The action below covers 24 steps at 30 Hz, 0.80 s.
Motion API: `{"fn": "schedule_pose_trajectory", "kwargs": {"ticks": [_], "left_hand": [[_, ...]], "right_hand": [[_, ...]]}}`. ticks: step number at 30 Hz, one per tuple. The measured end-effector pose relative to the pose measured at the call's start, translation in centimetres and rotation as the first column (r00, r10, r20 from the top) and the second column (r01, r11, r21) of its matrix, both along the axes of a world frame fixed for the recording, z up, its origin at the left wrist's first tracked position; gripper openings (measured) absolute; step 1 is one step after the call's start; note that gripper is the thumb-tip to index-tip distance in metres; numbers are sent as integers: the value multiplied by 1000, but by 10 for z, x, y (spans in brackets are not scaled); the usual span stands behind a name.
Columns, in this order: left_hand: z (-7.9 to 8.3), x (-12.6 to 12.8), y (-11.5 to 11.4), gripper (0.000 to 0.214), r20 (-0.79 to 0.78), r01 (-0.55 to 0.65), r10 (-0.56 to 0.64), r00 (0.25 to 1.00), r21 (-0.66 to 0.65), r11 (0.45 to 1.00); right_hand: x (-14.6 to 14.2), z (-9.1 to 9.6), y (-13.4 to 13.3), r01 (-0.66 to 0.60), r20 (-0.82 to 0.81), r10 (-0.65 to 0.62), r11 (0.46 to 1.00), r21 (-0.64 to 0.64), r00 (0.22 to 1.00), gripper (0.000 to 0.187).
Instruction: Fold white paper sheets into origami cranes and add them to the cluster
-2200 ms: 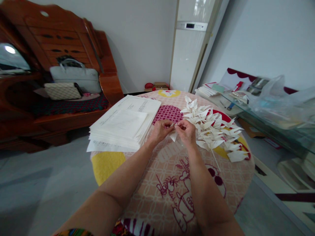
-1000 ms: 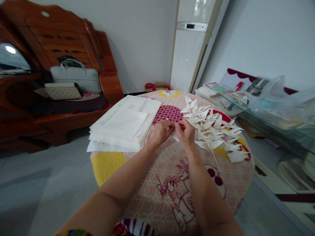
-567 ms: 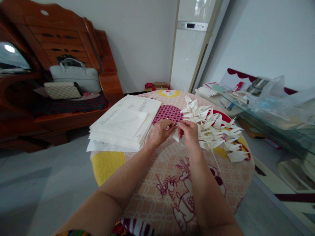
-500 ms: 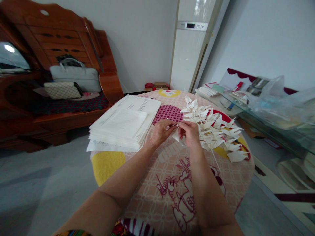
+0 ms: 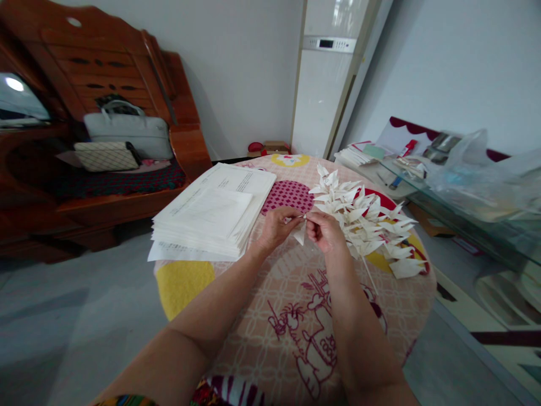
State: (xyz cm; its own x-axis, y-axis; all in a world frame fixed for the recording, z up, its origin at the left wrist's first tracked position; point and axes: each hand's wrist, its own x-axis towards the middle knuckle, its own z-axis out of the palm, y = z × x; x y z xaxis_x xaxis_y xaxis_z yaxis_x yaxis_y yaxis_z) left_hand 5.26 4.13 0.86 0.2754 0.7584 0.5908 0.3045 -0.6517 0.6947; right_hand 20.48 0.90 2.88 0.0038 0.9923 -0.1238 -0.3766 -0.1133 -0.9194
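Observation:
Over the middle of a round table, my left hand (image 5: 276, 225) and my right hand (image 5: 326, 232) meet, both pinched on one small folded white paper piece (image 5: 300, 231). The paper hangs between my fingertips, its lower tip pointing down. Just right of my right hand lies a heap of several finished folded white paper shapes (image 5: 366, 223). A thick stack of white paper sheets (image 5: 211, 214) rests on the table to the left of my left hand.
The table carries a peach cartoon-print cloth (image 5: 296, 316). A wooden bench (image 5: 101, 141) with bags stands at the left. A white standing air conditioner (image 5: 325, 79) is behind the table. A glass table (image 5: 456, 197) with plastic bags and papers is at the right.
My right hand has shifted slightly rightward and turned while working the small paper piece. My left hand stays in about the same place, still pinching it.

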Motion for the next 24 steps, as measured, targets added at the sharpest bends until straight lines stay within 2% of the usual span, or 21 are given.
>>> {"fn": "schedule_pose_trajectory", "kwargs": {"ticks": [5, 12, 24], "left_hand": [[0, 0, 0, 18, 11, -13, 13, 1000, -41, 999], [0, -1, -1, 15, 19, -14, 15, 1000, -27, 1000], [-2, 0, -1, 9, 21, -44, 45, 999, -51, 998]], "right_hand": [[-1, -7, 3, -8, -50, 7, 1000, -25, 999, 30], [-2, -11, 6, -20, -137, 12, 998, -59, 990, 26], [-5, -8, 5, -7, -111, -3, 995, -96, 994, 27]]}}
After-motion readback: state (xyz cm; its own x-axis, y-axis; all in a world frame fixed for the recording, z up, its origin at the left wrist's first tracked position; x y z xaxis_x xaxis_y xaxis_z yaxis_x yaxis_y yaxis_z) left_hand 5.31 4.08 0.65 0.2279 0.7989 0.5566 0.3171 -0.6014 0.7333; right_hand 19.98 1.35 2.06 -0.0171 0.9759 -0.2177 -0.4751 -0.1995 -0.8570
